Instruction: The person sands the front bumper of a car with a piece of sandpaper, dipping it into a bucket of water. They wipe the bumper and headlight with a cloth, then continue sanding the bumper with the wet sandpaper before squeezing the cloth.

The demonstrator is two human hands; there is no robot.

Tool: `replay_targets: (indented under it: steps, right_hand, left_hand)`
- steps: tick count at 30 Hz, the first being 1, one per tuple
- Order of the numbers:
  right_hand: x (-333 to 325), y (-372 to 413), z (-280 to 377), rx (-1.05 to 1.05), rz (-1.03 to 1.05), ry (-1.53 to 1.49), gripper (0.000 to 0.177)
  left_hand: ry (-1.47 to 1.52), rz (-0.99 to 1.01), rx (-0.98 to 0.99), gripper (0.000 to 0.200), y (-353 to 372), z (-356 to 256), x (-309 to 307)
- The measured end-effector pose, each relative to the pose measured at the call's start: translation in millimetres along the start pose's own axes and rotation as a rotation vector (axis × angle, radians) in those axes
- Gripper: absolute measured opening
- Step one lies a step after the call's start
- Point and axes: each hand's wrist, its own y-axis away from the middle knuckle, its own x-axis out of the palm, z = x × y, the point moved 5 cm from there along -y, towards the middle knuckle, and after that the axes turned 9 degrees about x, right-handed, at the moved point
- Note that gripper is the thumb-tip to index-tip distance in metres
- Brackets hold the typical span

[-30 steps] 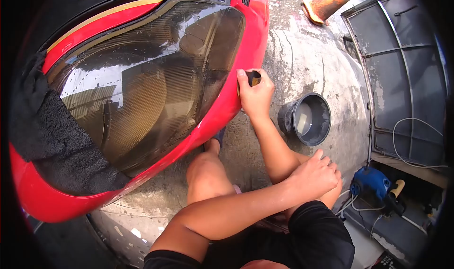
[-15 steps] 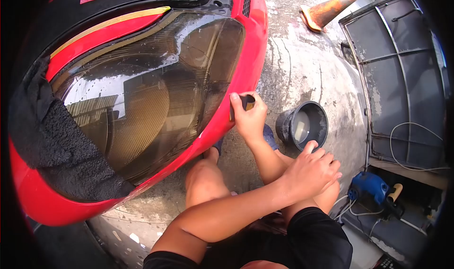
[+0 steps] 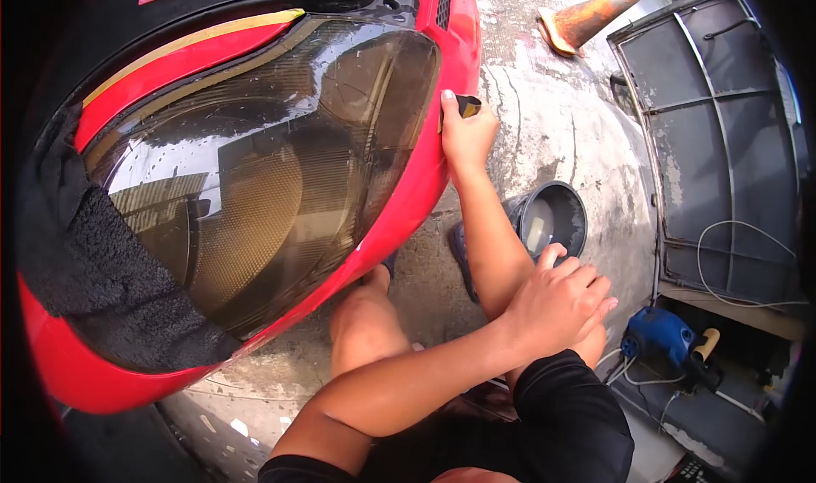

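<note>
While the lower-left part of the headlamp lens (image 3: 255, 169) is covered by a black towel (image 3: 127, 288), most of its surface is left exposed. Droplets, bright reflections and a brownish tint are noted; no boundary between worked and unworked areas can be made out. Above the lens, a yellow band (image 3: 195, 50) is seen along the bodywork.

Further right, a small dark pad (image 3: 468, 104) with a yellowish patch is held at the outer edge of the red panel (image 3: 421, 181). It is gripped by the right hand (image 3: 469, 139), thumb to the left, fingers bent around the other side, with little gap between. Work is judged to be under way at this edge; how much is done and how much is left cannot be determined, as no finished patch is distinguished.

Beside the right forearm, a pale piece (image 3: 536, 232) is contained in a dark bucket (image 3: 568, 203). The left hand (image 3: 557, 305) is placed across the right arm, near the knee, its fingers loosely bent and half open; nothing is seen held. An orange cone (image 3: 595, 20), a blue machine (image 3: 661, 337) and a grey gate (image 3: 688, 152) are recorded farther right.
</note>
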Motion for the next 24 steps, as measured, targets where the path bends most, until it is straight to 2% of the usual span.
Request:
replay_targets:
  steps: [2, 4, 6, 9, 10, 11, 13, 16, 18, 20, 22, 24]
  right_hand:
    - [-6, 19, 0, 0.008, 0.05, -0.024, 0.03]
    - [-22, 76, -8, -0.208, 0.062, 0.032, 0.029]
    - [-31, 112, -23, -0.126, 0.167, -0.034, 0.027]
    - [-13, 39, -7, -0.105, -0.02, 0.012, 0.03]
    - [-2, 4, -7, 0.001, 0.032, -0.014, 0.031]
    - [4, -13, -2, 0.003, 0.048, -0.035, 0.031]
    - [-3, -4, -6, -0.025, 0.06, -0.029, 0.032]
    - [-30, 91, -20, -0.157, 0.115, 0.048, 0.033]
    - [-31, 100, -26, -0.126, 0.146, -0.052, 0.033]
    - [-16, 41, -16, -0.123, 0.067, 0.018, 0.033]
    - [2, -18, 8, -0.084, 0.084, 0.0, 0.033]
    - [-2, -8, 1, -0.076, 0.113, 0.008, 0.033]
  left_hand:
    - [0.022, 0.003, 0.0, 0.024, 3, -4, 2]
    - [0.015, 0.02, 0.006, 0.024, 4, -1, 2]
    - [0.001, 0.019, 0.002, 0.024, 2, 4, -2]
    - [0.006, 0.029, -0.022, 0.025, 7, 2, -2]
    - [0.004, 0.025, -0.021, 0.025, 5, 1, -3]
    - [0.004, 0.021, -0.023, 0.025, 4, 0, -3]
    - [0.021, 0.009, -0.031, 0.025, 7, -3, -1]
    - [0.021, 0.007, -0.005, 0.025, 1, -1, -2]
    - [0.01, -0.002, -0.001, 0.024, -3, 4, -4]
    - [0.015, -0.002, -0.015, 0.024, 0, 0, -4]
    - [0.037, -0.004, -0.032, 0.024, 0, -1, -5]
    - [0.046, 0.0, -0.043, 0.024, 4, -4, -4]
